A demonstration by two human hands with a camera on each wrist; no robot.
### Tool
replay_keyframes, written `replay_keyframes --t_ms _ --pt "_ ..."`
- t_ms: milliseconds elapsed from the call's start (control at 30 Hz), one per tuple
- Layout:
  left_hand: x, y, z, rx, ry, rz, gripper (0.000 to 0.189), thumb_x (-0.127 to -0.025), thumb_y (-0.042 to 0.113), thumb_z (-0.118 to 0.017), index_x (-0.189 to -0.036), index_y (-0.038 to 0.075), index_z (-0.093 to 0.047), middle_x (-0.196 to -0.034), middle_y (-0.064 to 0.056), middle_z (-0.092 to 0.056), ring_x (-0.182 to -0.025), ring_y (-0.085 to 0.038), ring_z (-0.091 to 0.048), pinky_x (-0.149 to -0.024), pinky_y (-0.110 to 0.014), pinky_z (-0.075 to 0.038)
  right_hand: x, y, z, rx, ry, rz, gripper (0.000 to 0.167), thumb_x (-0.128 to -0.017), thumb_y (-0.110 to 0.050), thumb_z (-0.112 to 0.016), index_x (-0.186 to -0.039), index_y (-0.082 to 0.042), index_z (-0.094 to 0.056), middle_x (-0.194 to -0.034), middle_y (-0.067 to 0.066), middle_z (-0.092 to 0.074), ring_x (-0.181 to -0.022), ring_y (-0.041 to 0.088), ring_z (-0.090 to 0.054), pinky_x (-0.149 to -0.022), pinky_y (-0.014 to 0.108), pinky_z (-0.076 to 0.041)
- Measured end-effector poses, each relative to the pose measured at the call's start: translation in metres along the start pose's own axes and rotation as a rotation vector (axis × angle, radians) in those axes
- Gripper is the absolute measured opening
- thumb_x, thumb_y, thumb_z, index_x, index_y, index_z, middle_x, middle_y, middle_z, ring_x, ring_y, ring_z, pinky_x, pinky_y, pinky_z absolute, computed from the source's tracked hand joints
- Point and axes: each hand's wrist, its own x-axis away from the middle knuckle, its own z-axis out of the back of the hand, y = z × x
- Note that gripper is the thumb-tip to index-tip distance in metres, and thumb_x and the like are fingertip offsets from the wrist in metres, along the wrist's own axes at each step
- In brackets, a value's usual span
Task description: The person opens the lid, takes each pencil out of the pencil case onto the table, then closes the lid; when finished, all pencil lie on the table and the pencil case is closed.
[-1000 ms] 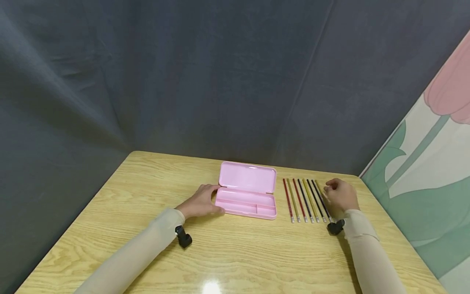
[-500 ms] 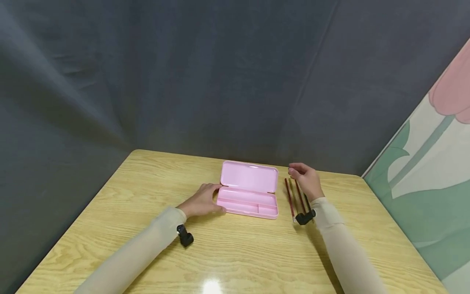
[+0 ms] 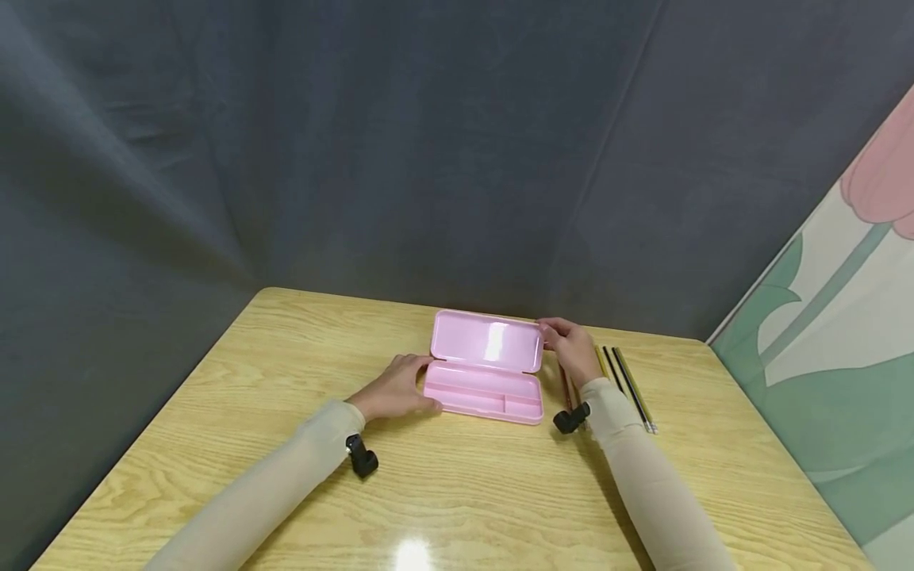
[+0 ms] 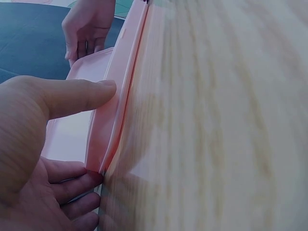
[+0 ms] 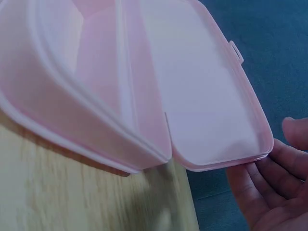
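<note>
A pink pencil case point(image 3: 467, 400) stands open on the table, its lid point(image 3: 467, 337) tipped back and its divided tray bare inside. My left hand point(image 3: 394, 388) grips the tray's left end, thumb along the front wall and fingers at the back corner. At the lid's right edge is my right hand point(image 3: 574, 353); the right wrist view shows its fingers point(image 5: 281, 166) touching the lid corner from behind, the thumb held apart. Several red, yellow and dark pencils point(image 3: 628, 388) lie in a row to the right, partly hidden under the right hand and wrist.
The wooden table point(image 3: 457, 492) ends just behind the lid, where a dark curtain point(image 3: 400, 159) hangs. A flower-patterned panel point(image 3: 835, 317) borders the right side. Small black cameras sit on both wrists.
My right hand has swept left from beyond the pencils' right end, across above them, to the lid's right edge. My left hand has kept its place on the case.
</note>
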Motion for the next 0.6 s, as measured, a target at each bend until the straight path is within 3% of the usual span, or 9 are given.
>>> replay_keyframes --t_ms 300,433,600 --pt "0.000 0.006 -0.003 0.001 0.014 0.004 0.085 -0.080 0.035 -0.084 -0.151 0.010 -0.045 -0.154 -0.010 -0.049 -0.144 -0.029 -0.038 -0.120 -0.048 -0.036 0.007 -0.009 0.005 0.018 0.053 0.015 0.028 -0.103 -0.019 -0.059 -0.119 0.001 -0.071 -0.118 0.024 -0.071 -0.079 0.003 -0.068 -0.090 0.042 -0.061" --pt "-0.001 0.005 -0.004 -0.008 0.013 0.001 0.085 -0.080 0.036 -0.084 -0.151 0.010 -0.045 -0.154 -0.009 -0.049 -0.143 -0.028 -0.039 -0.119 -0.048 -0.037 0.016 -0.011 0.014 0.006 -0.009 0.035 0.027 -0.102 -0.018 -0.061 -0.117 0.003 -0.070 -0.114 0.020 -0.071 -0.084 0.004 -0.068 -0.086 0.034 -0.062" --pt "-0.002 0.005 -0.003 -0.003 0.014 -0.008 0.085 -0.079 0.035 -0.084 -0.152 0.011 -0.046 -0.152 -0.009 -0.050 -0.141 -0.028 -0.041 -0.118 -0.048 -0.037 0.028 -0.011 0.027 0.000 -0.135 0.103 0.025 -0.101 -0.015 -0.062 -0.116 0.003 -0.069 -0.104 0.005 -0.072 -0.087 0.004 -0.068 -0.084 0.024 -0.060"
